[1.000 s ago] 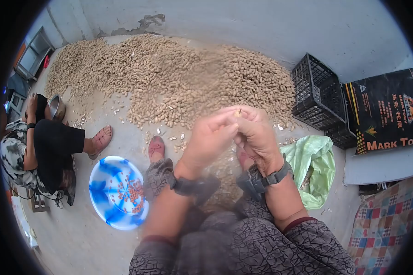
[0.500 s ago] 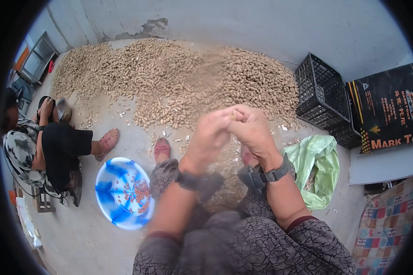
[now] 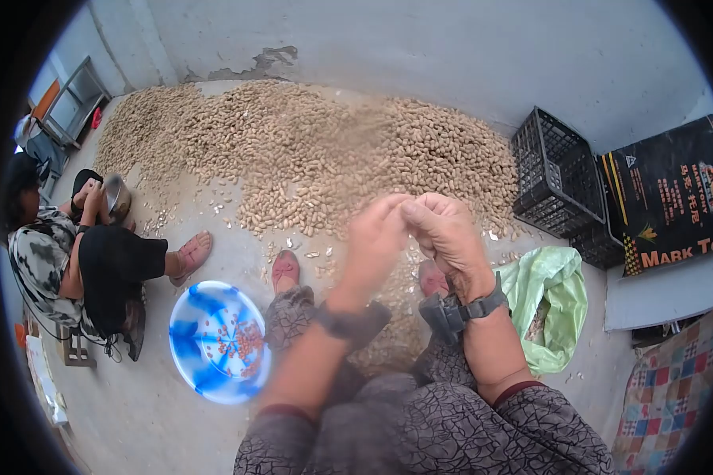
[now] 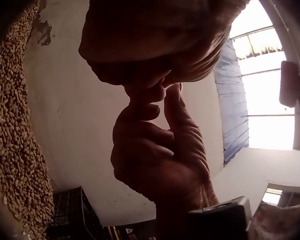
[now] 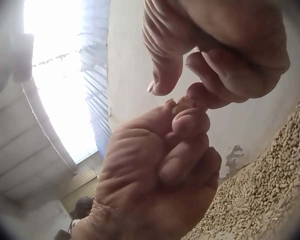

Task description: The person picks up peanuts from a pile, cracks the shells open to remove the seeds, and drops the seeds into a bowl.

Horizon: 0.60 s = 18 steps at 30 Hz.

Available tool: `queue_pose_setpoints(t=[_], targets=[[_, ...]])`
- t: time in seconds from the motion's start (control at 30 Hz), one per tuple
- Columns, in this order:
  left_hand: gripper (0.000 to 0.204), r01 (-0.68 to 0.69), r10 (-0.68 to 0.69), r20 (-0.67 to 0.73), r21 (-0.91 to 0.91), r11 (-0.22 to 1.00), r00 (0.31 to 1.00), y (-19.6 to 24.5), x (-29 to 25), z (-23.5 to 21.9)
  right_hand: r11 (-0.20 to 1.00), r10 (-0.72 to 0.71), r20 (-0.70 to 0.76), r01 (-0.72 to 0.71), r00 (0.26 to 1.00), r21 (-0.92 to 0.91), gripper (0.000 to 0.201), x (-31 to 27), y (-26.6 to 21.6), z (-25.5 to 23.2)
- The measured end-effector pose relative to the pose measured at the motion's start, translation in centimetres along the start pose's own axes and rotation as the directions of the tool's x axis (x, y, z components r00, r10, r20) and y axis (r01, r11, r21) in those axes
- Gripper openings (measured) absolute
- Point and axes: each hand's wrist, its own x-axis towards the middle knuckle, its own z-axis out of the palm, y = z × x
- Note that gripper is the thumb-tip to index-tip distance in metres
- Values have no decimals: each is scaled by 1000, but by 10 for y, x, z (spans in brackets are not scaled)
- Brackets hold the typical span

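Observation:
In front of the seated person's lap, the left hand (image 3: 375,244) is blurred and meets the right hand (image 3: 450,237) at the fingertips. The right wrist view shows the left thumb and forefinger pinching a small pale-brown piece, apparently a peanut (image 5: 184,104); the head view hides it behind the fingers. One curled right fingertip (image 5: 197,95) is right at this piece, while the right thumb stands apart with a gap. I cannot tell whether the right hand holds anything. Beyond the hands spreads a big heap of unshelled peanuts (image 3: 309,142).
A blue-and-white basin (image 3: 190,368) with reddish kernels stands at the left leg. By the right leg lies a green sack (image 3: 558,324). Black crates (image 3: 554,170) and a black printed carton (image 3: 669,198) stand right. Another person (image 3: 51,261) sits left near a metal bowl (image 3: 117,198).
The head view has shifted, so the scene sits lower and a little to the right. The peanut seen at the fingertips is now hidden there. The left hand keeps moving, blurred, against the right.

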Motion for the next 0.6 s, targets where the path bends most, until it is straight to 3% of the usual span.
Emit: queue_pose_setpoints(t=[0.2, 0.27, 0.3, 0.37, 0.4, 0.47, 0.6], targets=[[21, -85, 86, -52, 24, 996, 995, -7, -2, 2, 983, 103, 9, -103, 995, 152, 19, 11, 18, -2], [21, -88, 86, -89, -20, 996, 992, -13, -1, 3, 991, -17, -68, 25, 998, 129, 16, 11, 19, 8], [21, -85, 83, -93, -22, 996, 992, -17, 0, 3, 992, -12, -67, 21, 998, 127, 16, 12, 21, 10], [21, -85, 56, -187, -150, 985, 981, -25, 2, 5, 982, -169, -136, 154, 976, -110, 17, 15, 29, 14], [21, -78, 48, -190, -152, 985, 981, -26, 3, 5, 983, -161, -136, 146, 978, -111, 17, 17, 34, 14], [21, -68, 2, -272, -234, 970, 962, -27, 4, 7, 942, -284, -149, 246, 947, -226, 17, 22, 43, 14], [22, -27, -31, -253, -221, 975, 967, -16, 0, 3, 932, -315, -186, 267, 931, -244, 15, 21, 47, 21]])
